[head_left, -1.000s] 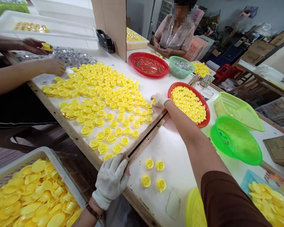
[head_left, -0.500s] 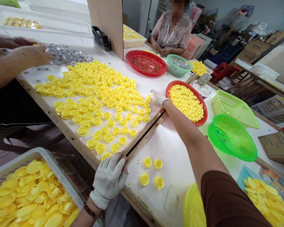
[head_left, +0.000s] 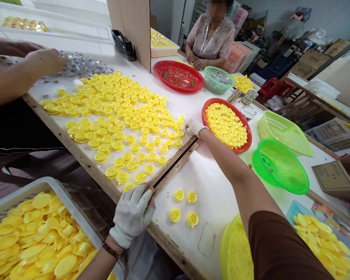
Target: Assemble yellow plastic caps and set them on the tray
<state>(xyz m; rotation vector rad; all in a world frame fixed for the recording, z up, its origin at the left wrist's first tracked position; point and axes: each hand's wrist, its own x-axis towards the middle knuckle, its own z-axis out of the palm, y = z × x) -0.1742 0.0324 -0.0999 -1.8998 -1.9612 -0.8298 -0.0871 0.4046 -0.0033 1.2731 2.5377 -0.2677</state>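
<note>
My left hand, in a white glove with bare fingertips, rests on the wooden table edge with its fingers lying over the corner. My right hand, also gloved, reaches across to the right end of a wide spread of small yellow toy cups on saucers. Its fingers are curled in, and whatever they may hold is hidden. Just right of that hand stands a red tray filled with yellow cups. Several more yellow cups sit on the near table top.
A crate of yellow parts stands lower left. Green basins, a light green basket and a cardboard box are at right. A co-worker's hands work over clear pieces. Another person sits across.
My right hand's fingers have curled in from a stretched pose, near the spread's right end. My left hand stays at the edge. The view has shifted slightly.
</note>
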